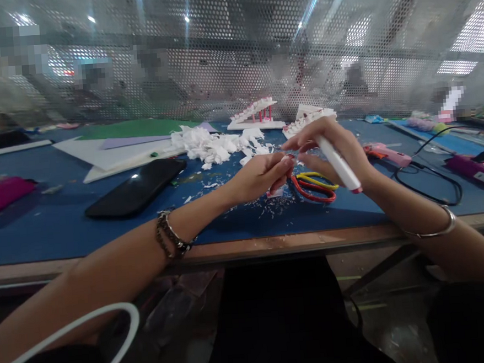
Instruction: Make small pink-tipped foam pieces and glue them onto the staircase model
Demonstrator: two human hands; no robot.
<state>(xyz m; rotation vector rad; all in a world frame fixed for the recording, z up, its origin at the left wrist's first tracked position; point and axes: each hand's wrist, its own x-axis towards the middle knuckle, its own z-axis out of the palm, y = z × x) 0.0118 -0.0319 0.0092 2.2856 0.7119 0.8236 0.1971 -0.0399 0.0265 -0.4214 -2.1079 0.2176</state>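
My left hand (266, 174) is closed in a pinch above the tabletop. Something small, white and reddish shows at its fingertips, too small to name. Just to its right, my right hand (341, 141) has a white marker pen (338, 163) tucked in it, the red-tipped end pointing down toward me. The fingers of that hand reach toward the left fingertips; I cannot tell whether they touch. Below the hands lie scissors (315, 187) with red and yellow handles, partly hidden by the left hand. Fine white shavings are scattered around them.
Behind the hands sit torn white scraps (210, 145) and a small white staircase model (258, 114) on red posts. A black phone (137, 189) and green sheet (139, 128) lie left. At right are a pink glue gun (389, 153), a purple box (477, 171) and a black cable (428, 199).
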